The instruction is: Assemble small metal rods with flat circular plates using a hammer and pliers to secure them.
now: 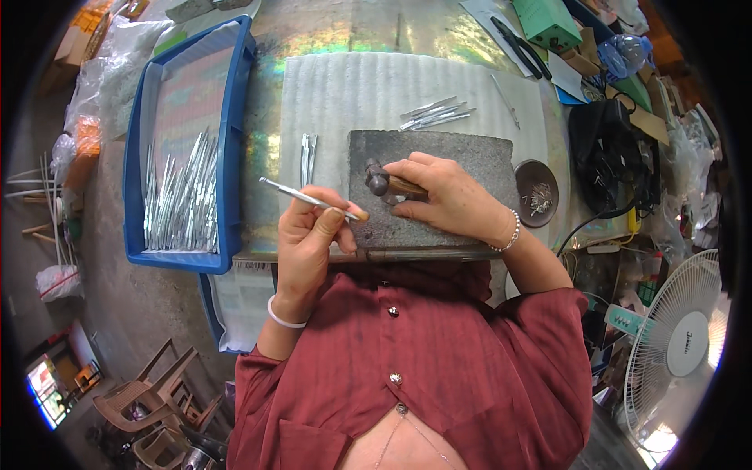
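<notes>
The thin metal strip (309,197) lies pinched in the left hand (313,235); its long axis runs from upper left to lower right, the free end pointing up-left over the white ribbed mat (345,94), the near end resting at the left edge of the grey stone block (470,160); the left fingers (329,223) are closed tight about the strip, thumb pressed against it, with no gap showing. The right hand (450,200) lies on the block just beside the strip's near end; its fingers are wrapped shut around the wooden handle of a small hammer (384,182), whose dark metal head sits over the block and points left, toward the strip, near it; whether it touches the stone cannot be told. The block stands on the mat on the desk (266,149). Outward: two loose strips (308,153) lie on the mat left of the block; a small bundle of strips (435,115) lies above it; a dark round dish (536,192) with small metal bits sits at the block's right edge. A blue tray (235,141) holding many more strips stands at the left of the desk; black-handled scissors (521,47) lie at the far right; a white fan (674,345) stands at lower right.
</notes>
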